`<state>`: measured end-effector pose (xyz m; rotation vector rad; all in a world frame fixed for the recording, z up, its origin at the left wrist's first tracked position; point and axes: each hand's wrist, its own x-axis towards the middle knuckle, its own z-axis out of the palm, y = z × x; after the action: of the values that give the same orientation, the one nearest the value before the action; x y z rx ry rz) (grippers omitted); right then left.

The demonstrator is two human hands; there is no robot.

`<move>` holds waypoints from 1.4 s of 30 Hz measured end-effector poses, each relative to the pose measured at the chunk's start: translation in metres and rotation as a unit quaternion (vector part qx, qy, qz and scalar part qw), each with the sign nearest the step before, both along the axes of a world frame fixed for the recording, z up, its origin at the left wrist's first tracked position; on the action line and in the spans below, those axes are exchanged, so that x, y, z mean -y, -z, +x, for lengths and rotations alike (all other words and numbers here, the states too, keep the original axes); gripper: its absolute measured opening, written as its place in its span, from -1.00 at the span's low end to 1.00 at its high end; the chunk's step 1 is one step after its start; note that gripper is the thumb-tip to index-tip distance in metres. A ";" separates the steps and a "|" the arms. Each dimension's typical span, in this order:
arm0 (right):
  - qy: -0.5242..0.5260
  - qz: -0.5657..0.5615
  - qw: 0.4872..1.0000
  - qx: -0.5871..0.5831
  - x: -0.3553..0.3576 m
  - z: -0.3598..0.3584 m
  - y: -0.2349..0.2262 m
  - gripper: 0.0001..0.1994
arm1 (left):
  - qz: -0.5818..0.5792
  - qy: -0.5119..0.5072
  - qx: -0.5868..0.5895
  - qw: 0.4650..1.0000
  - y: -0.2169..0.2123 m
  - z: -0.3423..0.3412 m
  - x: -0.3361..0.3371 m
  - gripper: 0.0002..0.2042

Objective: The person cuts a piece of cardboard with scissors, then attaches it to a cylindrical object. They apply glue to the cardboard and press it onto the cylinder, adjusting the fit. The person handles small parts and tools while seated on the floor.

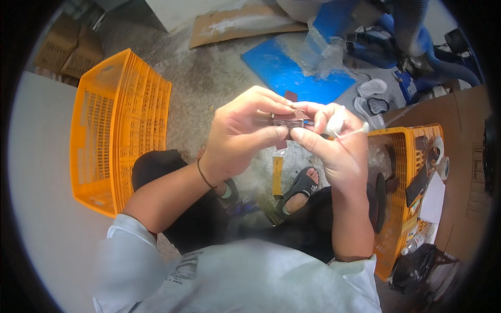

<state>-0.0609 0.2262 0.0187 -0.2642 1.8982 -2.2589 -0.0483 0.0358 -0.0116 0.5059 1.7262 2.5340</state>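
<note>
Head view: we saw the left hand [235, 128] and right hand [342, 148], fingers [270, 136] closed to a narrow pinch, holding a small brown-and-grey piece [288, 123] between them above the floor [195, 78], orange crates [138, 120] standing at our left and a blue sheet [292, 73] lying beyond.

Small workpiece [290, 124]: between left grip [232, 133] and right grip [339, 143], above the floor [193, 78]. Left: nested crates [119, 135], cardboard boxes [70, 47] beyond. Ahead: flat sheet [274, 65] on the floor, cardboard piece [237, 26] behind, shoes [371, 88] to its right. Right: another crate [387, 250] beside cardboard [464, 208].
</note>
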 end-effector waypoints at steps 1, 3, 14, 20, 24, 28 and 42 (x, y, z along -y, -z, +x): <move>0.004 0.001 1.000 0.012 0.001 0.001 0.001 -0.74 | 0.009 -0.002 -0.001 1.000 0.002 0.001 0.000 -0.74; 0.000 0.007 1.000 0.027 0.002 0.001 0.001 -0.73 | 0.026 -0.008 -0.020 0.999 0.007 0.000 -0.001 -0.74; -0.017 0.007 0.999 0.043 0.005 -0.007 0.007 -0.74 | -0.006 -0.018 -0.016 1.000 0.015 -0.005 0.005 -0.75; -0.035 0.024 0.998 0.040 0.003 -0.012 0.013 -0.73 | 0.004 -0.028 0.044 0.999 0.013 -0.001 0.004 -0.75; -0.026 0.059 0.998 0.028 0.000 -0.015 0.020 -0.72 | 0.001 -0.017 0.064 0.998 0.013 0.000 0.003 -0.75; -0.022 0.088 0.996 0.001 -0.002 -0.017 0.028 -0.71 | 0.008 -0.025 0.069 0.997 0.016 0.000 0.001 -0.76; -0.025 -0.014 0.999 -0.021 -0.002 0.011 -0.001 -0.78 | -0.087 -0.035 -0.077 0.993 -0.011 0.018 0.007 -0.71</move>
<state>-0.0499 0.2278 0.0201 -0.3637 1.8591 -2.2663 -0.0305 0.0285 -0.0003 0.6570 2.0302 2.4146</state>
